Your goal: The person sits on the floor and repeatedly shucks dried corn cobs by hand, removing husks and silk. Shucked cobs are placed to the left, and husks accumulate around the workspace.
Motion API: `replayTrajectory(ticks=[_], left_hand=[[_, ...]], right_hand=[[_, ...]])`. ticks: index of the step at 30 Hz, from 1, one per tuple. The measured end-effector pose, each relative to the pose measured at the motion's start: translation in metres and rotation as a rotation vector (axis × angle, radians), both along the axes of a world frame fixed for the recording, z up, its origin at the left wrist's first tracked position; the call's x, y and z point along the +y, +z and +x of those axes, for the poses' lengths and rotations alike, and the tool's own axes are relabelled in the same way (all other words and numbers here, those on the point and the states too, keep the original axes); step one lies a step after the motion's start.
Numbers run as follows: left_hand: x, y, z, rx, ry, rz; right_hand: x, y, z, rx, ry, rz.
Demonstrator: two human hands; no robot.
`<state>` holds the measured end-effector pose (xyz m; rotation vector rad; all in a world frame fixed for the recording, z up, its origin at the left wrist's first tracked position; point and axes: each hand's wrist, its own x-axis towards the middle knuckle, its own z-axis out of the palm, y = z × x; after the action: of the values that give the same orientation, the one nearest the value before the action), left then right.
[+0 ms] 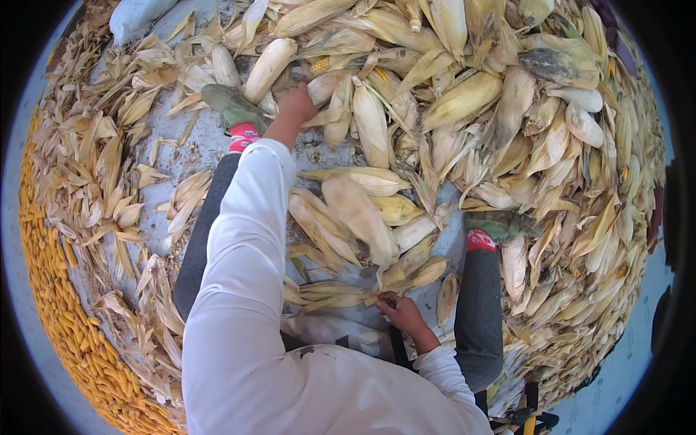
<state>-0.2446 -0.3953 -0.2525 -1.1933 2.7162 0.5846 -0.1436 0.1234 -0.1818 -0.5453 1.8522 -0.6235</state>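
Observation:
My left hand (296,104) reaches forward, fingers curled, beside a husked-over corn ear (324,87) at the near edge of the heap; its grip is hidden. Close to my body, my right hand (402,315) has bent fingers at the gathered end of some dry corn husks (337,293). Whether it pinches them is unclear. Between my legs, a motion-blurred corn ear in its husk (360,217) appears above other unhusked ears, including a yellowish one (396,210). A pale unhusked ear (371,125) lies right of my left hand.
Unhusked corn (462,100) heaps ahead and right. Loose husks (103,163) cover the left, with bare yellow cobs (81,331) beyond. My shoes (231,106) rest among husks on a grey sheet (163,128). At lower right, another person's gloved hand (519,417) is beside a yellow cob (529,426).

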Motion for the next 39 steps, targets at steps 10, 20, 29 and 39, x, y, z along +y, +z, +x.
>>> replayTrajectory(ticks=[10, 20, 29, 39], left_hand=[[0.111, 0.053, 0.104, -0.238, -0.365, 0.113], [0.028, 0.093, 0.022, 0.097, -0.259, -0.132], [-0.032, 0.029, 0.006, -0.093, 0.024, -0.422], [0.099, 0.127, 0.053, 0.089, -0.618, 0.592]], right_hand=[[-0.011, 0.005, 0.006, -0.080, -0.058, 0.028], [-0.003, 0.005, 0.009, -0.114, -0.090, 0.009], [-0.002, -0.002, 0.006, -0.088, -0.016, 0.058], [-0.004, 0.002, 0.008, -0.056, 0.003, -0.013]])
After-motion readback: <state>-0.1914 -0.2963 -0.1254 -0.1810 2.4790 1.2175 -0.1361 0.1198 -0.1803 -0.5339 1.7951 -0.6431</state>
